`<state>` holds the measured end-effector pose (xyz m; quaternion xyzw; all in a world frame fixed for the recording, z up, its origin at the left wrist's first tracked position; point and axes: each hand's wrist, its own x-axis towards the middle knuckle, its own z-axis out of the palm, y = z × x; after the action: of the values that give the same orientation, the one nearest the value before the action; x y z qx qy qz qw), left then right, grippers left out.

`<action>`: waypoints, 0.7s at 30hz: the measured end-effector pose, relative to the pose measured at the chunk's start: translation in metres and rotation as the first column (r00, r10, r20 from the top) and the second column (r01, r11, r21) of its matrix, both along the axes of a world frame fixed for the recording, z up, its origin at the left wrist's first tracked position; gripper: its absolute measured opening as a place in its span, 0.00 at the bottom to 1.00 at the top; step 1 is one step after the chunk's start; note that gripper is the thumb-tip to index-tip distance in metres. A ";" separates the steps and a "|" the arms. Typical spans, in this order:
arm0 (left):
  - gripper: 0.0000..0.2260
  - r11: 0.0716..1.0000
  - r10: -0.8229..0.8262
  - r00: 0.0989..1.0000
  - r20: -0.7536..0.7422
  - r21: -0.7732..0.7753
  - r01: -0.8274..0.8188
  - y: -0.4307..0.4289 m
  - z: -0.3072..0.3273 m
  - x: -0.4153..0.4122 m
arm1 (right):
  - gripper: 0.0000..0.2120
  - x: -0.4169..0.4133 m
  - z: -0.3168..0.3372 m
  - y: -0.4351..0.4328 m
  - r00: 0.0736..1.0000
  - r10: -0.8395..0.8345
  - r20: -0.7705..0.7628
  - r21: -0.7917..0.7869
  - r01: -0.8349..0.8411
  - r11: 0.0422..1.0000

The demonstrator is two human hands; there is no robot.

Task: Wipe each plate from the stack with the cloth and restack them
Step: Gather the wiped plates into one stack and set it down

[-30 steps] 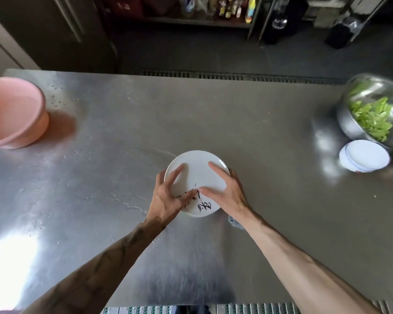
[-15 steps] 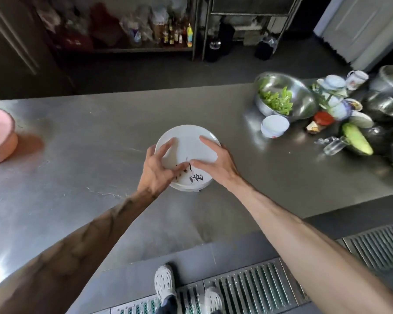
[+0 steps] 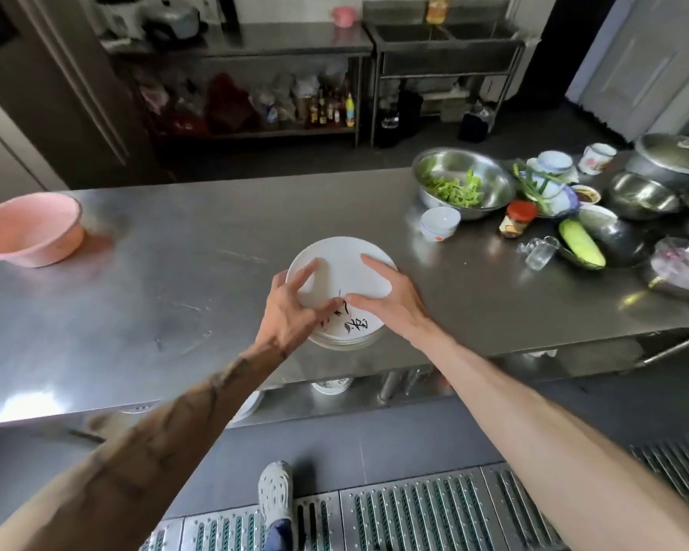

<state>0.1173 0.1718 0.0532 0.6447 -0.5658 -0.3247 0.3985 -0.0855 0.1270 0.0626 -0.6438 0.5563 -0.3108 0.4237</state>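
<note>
Head view: my left grip (image 3: 291,312) hooks spread, bent fingers over the left rim of the top plate (image 3: 341,264), likely to lift it off the stack (image 3: 347,342) by the table's (image 3: 176,272) front edge. My right grip (image 3: 390,300) lies flat on it, fingers straight, steadying. No cloth shows; my palms may hide it.

We record a bare left hand (image 3: 291,312) and right hand (image 3: 390,300), dark tattoo lines along the left forearm (image 3: 168,427), one grey perforated clog (image 3: 276,491), and a dark blue trouser cuff (image 3: 280,535).
</note>
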 end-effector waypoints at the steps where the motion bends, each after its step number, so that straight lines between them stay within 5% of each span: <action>1: 0.34 1.000 0.007 1.000 -0.004 0.010 -0.007 0.014 -0.001 -0.010 | 0.38 -0.010 0.000 0.011 1.000 0.014 -0.004 0.005 -0.014 1.000; 21: 0.34 0.978 0.026 0.998 -0.058 0.209 -0.014 0.165 -0.153 -0.045 | 0.40 -0.044 -0.159 0.156 0.999 0.027 -0.037 0.197 -0.019 0.980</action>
<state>0.0722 0.3366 -0.0998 0.6785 -0.5097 -0.3977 0.3487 -0.1291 0.2833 -0.0968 -0.6112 0.5851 -0.2366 0.4776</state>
